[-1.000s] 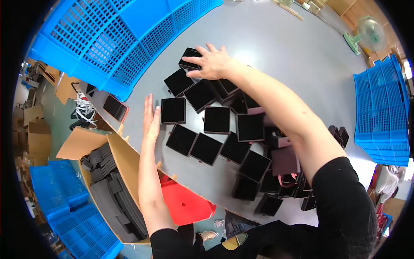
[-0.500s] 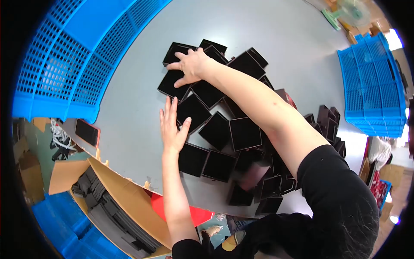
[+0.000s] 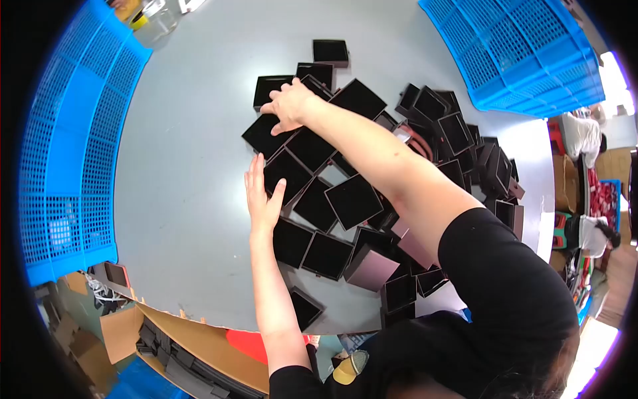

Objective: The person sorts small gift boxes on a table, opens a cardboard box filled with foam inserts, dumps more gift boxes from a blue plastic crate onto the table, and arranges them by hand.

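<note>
Many shallow black boxes lie in a cluster on the grey table (image 3: 179, 166), their dark insides facing up. My right hand (image 3: 292, 106) reaches over the far part of the cluster, fingers spread, between a black box (image 3: 269, 88) and another black box (image 3: 264, 135). Whether its fingertips touch them I cannot tell. My left hand (image 3: 264, 199) is open at the cluster's left side, against or close beside a black box (image 3: 286, 174). Neither hand holds anything that I can see. A box with a mauve side (image 3: 373, 267) stands tilted near my right arm.
Blue plastic crates stand at the left (image 3: 73, 153) and far right (image 3: 518, 53). More black boxes (image 3: 455, 133) are piled to the right. Below the table's front edge sits a cardboard box (image 3: 199, 339) with dark grey pieces inside. A glass jar (image 3: 159, 20) stands at the back left.
The view has turned, showing more of the right-hand pile and a lone box at the back. Both hands stay spread at the cluster's left side, with only slight shifts.
</note>
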Motion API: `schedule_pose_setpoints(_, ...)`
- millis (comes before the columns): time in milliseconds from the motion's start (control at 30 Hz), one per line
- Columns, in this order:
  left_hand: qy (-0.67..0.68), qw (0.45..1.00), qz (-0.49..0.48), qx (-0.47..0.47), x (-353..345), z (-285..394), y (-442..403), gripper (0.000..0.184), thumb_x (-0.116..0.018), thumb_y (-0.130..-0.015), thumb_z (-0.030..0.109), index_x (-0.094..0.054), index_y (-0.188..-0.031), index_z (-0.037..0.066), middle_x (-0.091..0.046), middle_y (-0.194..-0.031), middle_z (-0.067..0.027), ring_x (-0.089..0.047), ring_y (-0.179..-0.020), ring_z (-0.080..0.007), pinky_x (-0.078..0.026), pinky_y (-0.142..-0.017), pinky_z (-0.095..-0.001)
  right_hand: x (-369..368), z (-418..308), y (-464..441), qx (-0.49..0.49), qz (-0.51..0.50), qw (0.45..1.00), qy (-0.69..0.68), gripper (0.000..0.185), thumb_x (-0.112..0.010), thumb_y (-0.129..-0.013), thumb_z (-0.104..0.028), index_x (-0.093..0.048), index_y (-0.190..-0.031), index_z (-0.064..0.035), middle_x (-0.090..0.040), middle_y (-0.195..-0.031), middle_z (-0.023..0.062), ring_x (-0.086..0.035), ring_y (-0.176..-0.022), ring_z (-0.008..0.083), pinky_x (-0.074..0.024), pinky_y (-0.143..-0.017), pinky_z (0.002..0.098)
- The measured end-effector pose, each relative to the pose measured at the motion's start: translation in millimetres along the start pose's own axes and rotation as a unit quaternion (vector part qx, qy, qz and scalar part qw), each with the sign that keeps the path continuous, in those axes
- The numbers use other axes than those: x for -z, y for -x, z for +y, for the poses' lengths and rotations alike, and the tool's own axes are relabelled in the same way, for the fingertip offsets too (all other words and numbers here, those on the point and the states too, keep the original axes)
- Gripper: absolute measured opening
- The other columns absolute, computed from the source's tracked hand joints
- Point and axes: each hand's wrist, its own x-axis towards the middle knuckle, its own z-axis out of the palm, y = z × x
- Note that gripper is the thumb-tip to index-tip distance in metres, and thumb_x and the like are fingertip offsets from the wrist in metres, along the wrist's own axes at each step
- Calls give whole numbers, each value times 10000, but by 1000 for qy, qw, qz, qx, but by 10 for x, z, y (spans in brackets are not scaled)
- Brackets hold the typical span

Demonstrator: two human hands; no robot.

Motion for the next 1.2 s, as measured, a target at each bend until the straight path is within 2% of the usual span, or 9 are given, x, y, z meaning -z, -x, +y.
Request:
schedule_pose_setpoints(100, 30, 999, -26, -32, -433, 207, -210, 652, -625, -836, 207, -355, -1420, 104, -371, -1441, -158, -301, -1359, -318, -128, -1145, -475, -129, 488, 308, -39, 7, 999, -9, 611, -610, -780, -577, -519, -1306, -280, -538, -1265, 67, -478, -1204, 275, -292, -1022, 542)
schedule_pose_setpoints(167, -5, 998, -45, -45, -751, 348, -350, 637, -622, -833, 154, -366, -1412, 77, -374, -1443, -131, -312, -1344, -303, -250, -1112, -397, -207, 856, 528, -60, -8, 998, -23, 605, -612, -784, -563, -518, -1308, -276, -536, -1268, 70, -473, -1210, 275, -284, -1025, 540)
schedule_pose_setpoints(433, 34, 992, -117, -45, -1488, 797, -817, 615, -578, -870, 236, -345, -1416, 78, -347, -1445, -178, -287, -1357, -342, -232, -1119, -428, -488, 1729, 1015, -154, -18, 987, -37, 612, -590, -813, -537, -494, -1329, -220, -520, -1259, 121, -462, -1221, 307, -292, -1058, 529)
schedule_pose_setpoints(600, -54, 991, -97, -74, -1461, 855, -901, 574, -553, -891, 253, -365, -1404, 77, -362, -1424, -212, -284, -1352, -365, -220, -1108, -469, -445, 1827, 899, -137, 189, 972, -14, 439, -577, -811, -360, -586, -1144, -74, -538, -1178, 148, -486, -1149, 298, -286, -1046, 547)
schedule_pose_setpoints(633, -95, 988, -81, -85, -1280, 834, -816, 570, -553, -891, 254, -369, -1404, 84, -369, -1419, -215, -284, -1353, -366, -208, -1108, -486, -409, 1796, 740, -137, 181, 973, 31, 473, -550, -857, -358, -528, -1266, -124, -462, -1317, 150, -415, -1246, 309, -269, -1050, 569)
schedule_pose_setpoints(733, -293, 954, 0, 69, -277, 1006, -67, 559, -550, -898, 243, -376, -1415, 123, -364, -1433, -212, -257, -1376, -350, -134, -1106, -538, -319, 1639, 278, -122, 170, 971, 113, 573, -496, -923, -377, -292, -1454, -309, -235, -1521, 73, -220, -1390, 326, -209, -1071, 597)
schedule_pose_setpoints(833, -465, 835, 71, 286, 469, 764, 1104, 570, -527, -913, 275, -346, -1437, 142, -280, -1474, -224, -217, -1379, -398, -116, -1089, -596, -336, 1631, 66, -105, 128, 977, 136, 507, -511, -901, -414, -428, -1375, -253, -292, -1486, 62, -309, -1340, 305, -272, -1037, 585)
schedule_pose_setpoints(933, -414, 786, 69, 454, 651, 603, 2181, 551, -465, -943, 256, -305, -1451, 116, -159, -1503, -262, -170, -1386, -426, -124, -1099, -576, -566, 1860, 96, -161, 53, 978, 124, 498, -477, -907, -453, -463, -1341, -210, -299, -1491, 56, -338, -1333, 277, -272, -1037, 587)
schedule_pose_setpoints(1200, -204, 931, 91, 289, -490, 1029, 1808, 558, -473, -912, 159, -296, -1405, -32, -225, -1475, -278, -195, -1385, -408, -167, -1134, -466, -539, 1945, 524, -133, 70, 987, 61, 533, -366, -940, -533, -488, -1324, -184, -390, -1439, 73, -321, -1350, 287, -228, -1087, 550)
